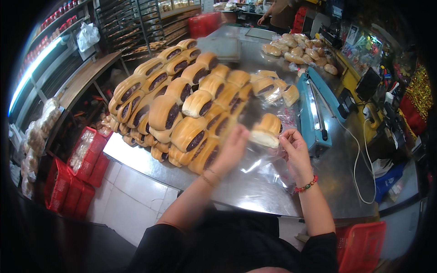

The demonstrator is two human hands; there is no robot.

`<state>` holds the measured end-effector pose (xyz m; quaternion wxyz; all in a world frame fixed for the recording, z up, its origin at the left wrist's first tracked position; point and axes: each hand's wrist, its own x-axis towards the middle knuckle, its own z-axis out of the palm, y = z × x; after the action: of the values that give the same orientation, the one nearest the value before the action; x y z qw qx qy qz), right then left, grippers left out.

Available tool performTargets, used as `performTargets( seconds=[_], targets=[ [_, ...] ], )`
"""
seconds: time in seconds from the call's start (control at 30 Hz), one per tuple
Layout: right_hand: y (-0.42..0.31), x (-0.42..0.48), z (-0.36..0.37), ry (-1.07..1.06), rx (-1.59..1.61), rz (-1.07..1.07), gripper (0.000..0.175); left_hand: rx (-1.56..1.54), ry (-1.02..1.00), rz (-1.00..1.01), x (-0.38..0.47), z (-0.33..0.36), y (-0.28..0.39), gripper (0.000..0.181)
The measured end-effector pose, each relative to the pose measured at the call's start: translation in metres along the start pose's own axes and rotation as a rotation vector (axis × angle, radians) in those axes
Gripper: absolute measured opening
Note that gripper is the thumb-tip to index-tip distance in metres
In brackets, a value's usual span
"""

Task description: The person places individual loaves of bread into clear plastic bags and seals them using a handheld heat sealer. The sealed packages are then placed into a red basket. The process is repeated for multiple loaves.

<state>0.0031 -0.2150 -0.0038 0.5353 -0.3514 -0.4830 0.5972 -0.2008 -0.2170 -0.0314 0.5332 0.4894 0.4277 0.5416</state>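
My right hand point(295, 146) pinches the edge of a clear plastic bag point(264, 167) between thumb and fingers. Just left of those fingers, a filled bun point(268, 128) with a pale underside sits at the bag; how far inside it lies I cannot tell. Motion blurs my left hand point(235, 143), which is between that bun and a large pile of golden buns with dark filling point(191, 136). Its fingers and any hold are unclear. Beyond the bag are several bagged buns point(269, 87), and a blue bag sealer point(312, 112) stands on their right.
The steel table point(252, 201) carries more bagged bread point(300, 49) at its far right. A white cable point(356, 170) loops over the right side. Red crates point(85, 153) stand on the floor at left. At the back are a tray rack point(129, 24) and another person point(281, 15).
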Motion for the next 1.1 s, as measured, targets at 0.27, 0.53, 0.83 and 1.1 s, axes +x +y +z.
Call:
performTargets(
  seconds=[0.27, 0.53, 0.83, 1.1],
  targets=[
    [0.016, 0.005, -0.019, 0.086, 0.149, -0.027, 0.005, -0.032, -0.014, 0.142, 0.027, 0.013, -0.022, 0.016],
    [0.014, -0.003, -0.007, 0.033, 0.177, -0.105, 0.005, -0.275, 0.047, -0.281, -0.017, 0.026, -0.008, 0.024],
    [0.023, 0.01, -0.025, 0.211, -0.057, -0.219, 0.005, 0.211, -0.025, 0.087, 0.02, 0.024, 0.023, 0.021],
    [0.027, 0.025, -0.038, 0.285, 0.273, -0.099, 0.006, 0.24, 0.015, 0.111, 0.063, 0.046, 0.005, 0.02]
  ],
)
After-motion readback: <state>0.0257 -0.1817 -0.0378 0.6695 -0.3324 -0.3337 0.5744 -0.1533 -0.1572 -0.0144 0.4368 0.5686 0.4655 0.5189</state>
